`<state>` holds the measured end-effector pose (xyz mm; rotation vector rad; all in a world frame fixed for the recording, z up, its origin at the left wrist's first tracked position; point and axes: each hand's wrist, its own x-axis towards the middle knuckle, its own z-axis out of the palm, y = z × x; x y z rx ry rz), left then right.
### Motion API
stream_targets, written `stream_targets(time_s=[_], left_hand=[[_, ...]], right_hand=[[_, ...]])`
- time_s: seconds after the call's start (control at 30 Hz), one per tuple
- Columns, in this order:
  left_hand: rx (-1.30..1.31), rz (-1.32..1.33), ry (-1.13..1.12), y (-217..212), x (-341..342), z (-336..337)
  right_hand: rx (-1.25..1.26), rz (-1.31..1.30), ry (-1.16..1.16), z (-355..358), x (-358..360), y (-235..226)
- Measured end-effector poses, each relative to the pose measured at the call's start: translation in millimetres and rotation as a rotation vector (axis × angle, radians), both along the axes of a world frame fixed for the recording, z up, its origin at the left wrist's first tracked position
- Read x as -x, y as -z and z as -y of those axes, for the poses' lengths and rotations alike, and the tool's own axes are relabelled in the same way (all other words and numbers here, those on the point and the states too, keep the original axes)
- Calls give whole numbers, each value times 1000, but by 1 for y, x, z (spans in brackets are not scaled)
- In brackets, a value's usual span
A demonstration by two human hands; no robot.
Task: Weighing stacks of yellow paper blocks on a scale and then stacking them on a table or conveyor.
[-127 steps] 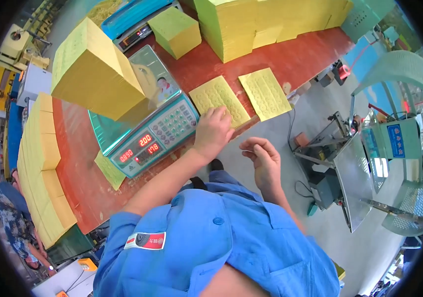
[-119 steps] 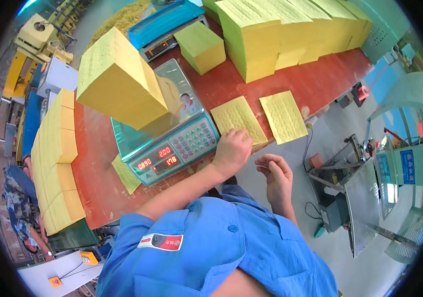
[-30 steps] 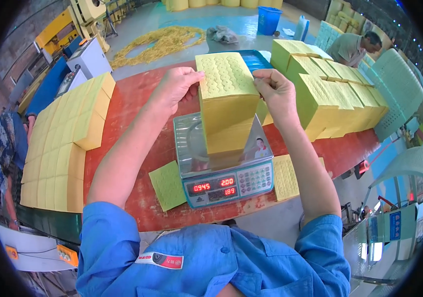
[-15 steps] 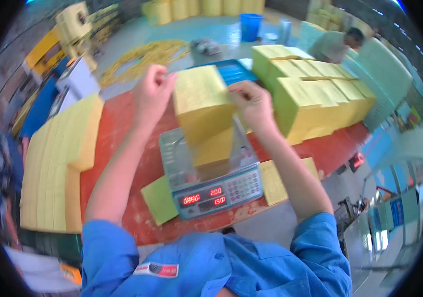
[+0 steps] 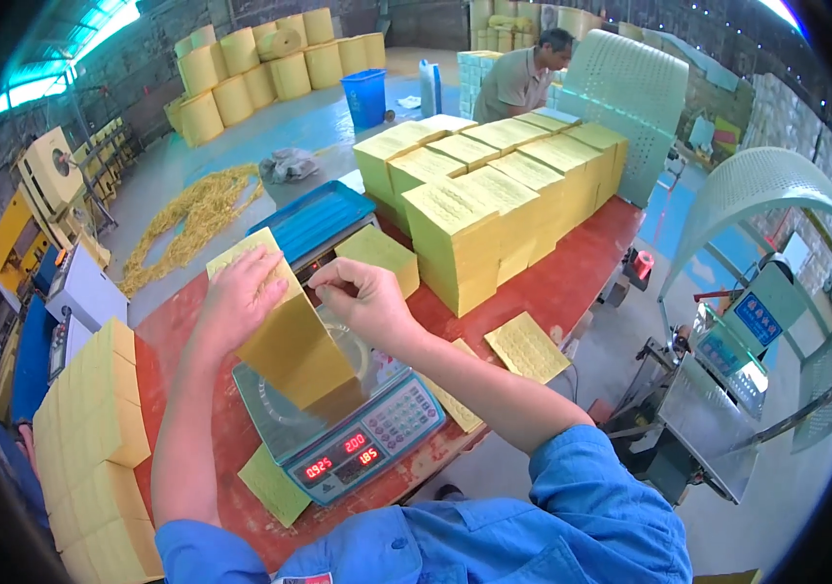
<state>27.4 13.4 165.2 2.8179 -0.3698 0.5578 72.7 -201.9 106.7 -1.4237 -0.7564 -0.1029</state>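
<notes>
A tall stack of yellow paper (image 5: pixel 294 341) stands on the plate of a digital scale (image 5: pixel 401 428) with red lit digits. My left hand (image 5: pixel 246 292) lies across the top of the stack, fingers stretched out and close together. By the stack's right upper edge is my right hand (image 5: pixel 367 297), thumb and fingers pinched together; whatever they hold, if anything, is too small to make out. Part of a thin yellow pad (image 5: pixel 275 487) shows at the scale's left. To its right lie another yellow pad (image 5: pixel 533 348) and one partly under my right forearm.
Large yellow paper stacks (image 5: pixel 494 209) fill the red table's (image 5: pixel 581 248) far right side. More stacks (image 5: pixel 95 409) line its left. Behind the scale are a blue tray (image 5: pixel 324 214) and a short yellow stack (image 5: pixel 382 258). A person (image 5: pixel 523 78) works beyond the table.
The view has swung right and up. My left hand has gone from a closed pinch beside the stack to lying flat on top. My right hand remains pinched by the stack. The scale's digits differ.
</notes>
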Motion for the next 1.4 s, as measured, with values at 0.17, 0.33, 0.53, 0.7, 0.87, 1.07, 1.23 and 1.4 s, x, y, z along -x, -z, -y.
stream_targets(time_s=[0.17, 0.33, 0.53, 0.7, 0.87, 1.07, 1.23, 1.4], left_hand=[[105, 99, -21, -1, 10, 7], [286, 335, -79, -13, 61, 50], [757, 199, -219, 15, 141, 81], [763, 359, -151, 36, 160, 75], [712, 303, -220, 36, 171, 76], [670, 265, -258, 26, 166, 77], [797, 280, -366, 36, 153, 59], [1291, 236, -267, 76, 122, -2]], right_hand=[[-42, 27, -63, -5, -3, 10], [-24, -27, -121, 9, 11, -9], [-116, -68, -224, 28, 26, -10], [-129, -103, -313, 21, 41, -2], [-99, -137, -335, 20, 49, 3], [-97, -184, -325, 21, 46, 6], [-89, -236, -290, 17, 39, 12], [-160, -333, -183, 18, 32, 24]])
